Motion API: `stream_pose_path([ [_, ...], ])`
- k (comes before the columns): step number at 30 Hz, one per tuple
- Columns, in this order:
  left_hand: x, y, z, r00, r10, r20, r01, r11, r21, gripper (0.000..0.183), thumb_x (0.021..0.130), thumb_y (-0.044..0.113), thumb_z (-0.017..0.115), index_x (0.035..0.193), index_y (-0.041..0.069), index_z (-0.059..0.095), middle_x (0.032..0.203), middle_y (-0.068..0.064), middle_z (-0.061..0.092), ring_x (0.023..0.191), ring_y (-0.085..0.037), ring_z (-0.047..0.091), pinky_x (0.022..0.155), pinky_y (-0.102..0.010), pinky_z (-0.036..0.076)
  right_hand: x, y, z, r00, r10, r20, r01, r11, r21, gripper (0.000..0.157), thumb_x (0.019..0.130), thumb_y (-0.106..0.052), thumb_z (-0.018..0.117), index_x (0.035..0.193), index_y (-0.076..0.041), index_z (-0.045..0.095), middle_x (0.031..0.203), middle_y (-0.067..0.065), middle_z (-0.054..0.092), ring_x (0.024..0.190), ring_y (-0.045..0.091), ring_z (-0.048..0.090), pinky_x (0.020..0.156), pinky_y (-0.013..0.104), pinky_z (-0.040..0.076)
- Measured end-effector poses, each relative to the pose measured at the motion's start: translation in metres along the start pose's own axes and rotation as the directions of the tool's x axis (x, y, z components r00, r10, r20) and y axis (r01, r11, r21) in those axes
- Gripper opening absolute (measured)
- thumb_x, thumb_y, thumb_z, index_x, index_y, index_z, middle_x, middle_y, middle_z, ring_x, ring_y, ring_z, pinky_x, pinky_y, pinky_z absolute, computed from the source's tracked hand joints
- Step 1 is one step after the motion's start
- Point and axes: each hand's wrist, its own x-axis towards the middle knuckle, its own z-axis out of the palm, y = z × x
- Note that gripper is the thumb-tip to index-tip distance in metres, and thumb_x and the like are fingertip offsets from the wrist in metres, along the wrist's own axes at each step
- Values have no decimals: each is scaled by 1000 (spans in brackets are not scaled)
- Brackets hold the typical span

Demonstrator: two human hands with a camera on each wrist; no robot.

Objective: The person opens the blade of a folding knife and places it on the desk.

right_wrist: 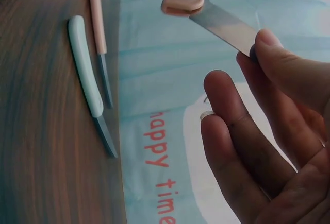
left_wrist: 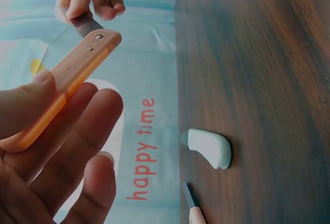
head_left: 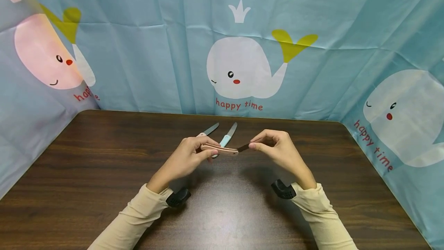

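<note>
A folding knife with a peach-pink handle is held up above the table between both hands, its blade swung out from the handle. My left hand grips the handle between thumb and fingers, the other fingers spread below it in the left wrist view. With thumb and index finger, my right hand pinches the blade near its tip; the tip itself is hidden under the fingers. Beyond the hands, a knife with a mint-blue handle and another with a pink handle lie on the table, both blades out.
The dark wood-grain table ends at the back against a light blue curtain printed with whales. Black wrist cameras sit on both wrists, over cream sleeves. The two lying knives are near the table's back edge.
</note>
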Motion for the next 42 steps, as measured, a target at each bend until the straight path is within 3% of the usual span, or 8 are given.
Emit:
stream_pose_path([
  [11,0,4,-2,998,-30,-62,25,997,-71,17,92,12,70,109,10,73,78,-9,74,66,-5,61,60,-21,38,1,6,-9,999,33,2,-33,999,19,8,87,-16,77,93,-12,75,88,9,76,73,8,69,66,26,53],
  [17,-1,5,-5,997,-28,-72,15,985,-173,19,93,11,68,112,8,72,79,-10,75,68,-7,64,61,-21,43,1,10,-11,998,52,20,-53,997,48,10,88,-15,76,94,-8,74,89,14,76,75,8,71,70,33,56],
  [22,0,5,-6,995,-2,-96,-19,976,-217,20,94,9,67,113,6,71,82,-12,75,69,-5,64,60,-24,49,1,10,-10,998,63,28,-65,994,84,11,88,-13,75,96,-5,74,87,11,77,75,9,72,72,30,58],
  [27,0,6,-6,994,9,-105,-33,973,-230,20,94,8,67,113,5,71,84,-14,75,71,-6,65,60,-25,51,0,7,-10,998,64,23,-66,995,72,12,88,-15,76,97,-7,74,88,6,77,78,9,72,74,34,58],
  [33,0,5,-4,994,-51,-96,30,978,-206,21,92,14,71,111,8,72,85,-13,73,71,-7,59,62,-21,44,-1,4,-13,998,64,16,-64,998,-13,16,89,-22,75,101,-11,75,94,2,75,75,10,67,68,31,53],
  [38,0,3,-1,991,-78,-110,68,994,-87,15,88,16,75,103,14,74,81,-1,69,65,-6,53,59,-21,43,0,7,-17,996,92,18,-90,993,-70,16,91,-23,73,104,-14,74,95,3,74,74,9,65,66,26,49],
  [42,1,0,1,993,-75,-92,77,997,21,12,87,18,77,98,16,73,76,5,64,62,-6,52,58,-21,42,1,13,-20,992,121,33,-118,989,-85,18,92,-23,72,106,-11,74,94,10,74,76,8,67,69,28,53],
])
